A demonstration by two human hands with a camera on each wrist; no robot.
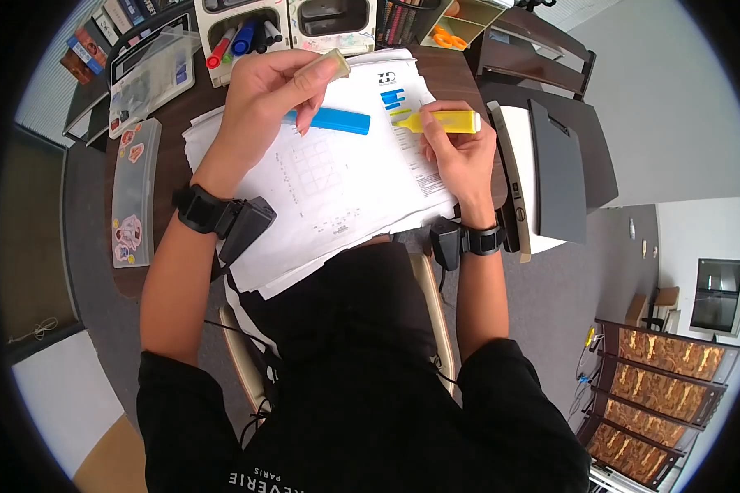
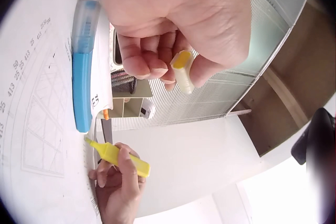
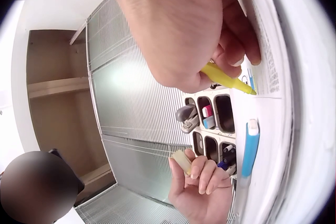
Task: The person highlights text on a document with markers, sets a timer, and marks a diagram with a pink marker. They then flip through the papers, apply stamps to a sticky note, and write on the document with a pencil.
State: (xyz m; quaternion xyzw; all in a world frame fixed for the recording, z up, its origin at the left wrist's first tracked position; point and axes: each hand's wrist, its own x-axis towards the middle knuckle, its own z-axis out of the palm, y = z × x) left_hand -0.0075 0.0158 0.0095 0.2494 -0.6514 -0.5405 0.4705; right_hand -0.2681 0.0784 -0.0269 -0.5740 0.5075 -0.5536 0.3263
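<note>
My right hand (image 1: 462, 152) holds a yellow highlighter (image 1: 452, 122) with its bare tip at the printed sheet. Yellow strokes show on the paper beside that tip, just below several blue strokes (image 1: 393, 97). In my left hand (image 1: 263, 103), thumb and fingers pinch a pale translucent cap (image 2: 182, 71) with yellow inside, held above the papers. A blue highlighter (image 1: 341, 121) with a clear cap end lies on the stack of papers (image 1: 329, 177), partly behind the left hand in the head view. Printed grids and text cover the sheets.
A pen organizer (image 1: 219, 72) with markers stands at the back. A clear sticker-covered case (image 1: 136, 197) lies at the table's left side. On the right sits a black and white machine (image 1: 555, 172). Orange scissors (image 1: 448, 38) rest in a box at the back.
</note>
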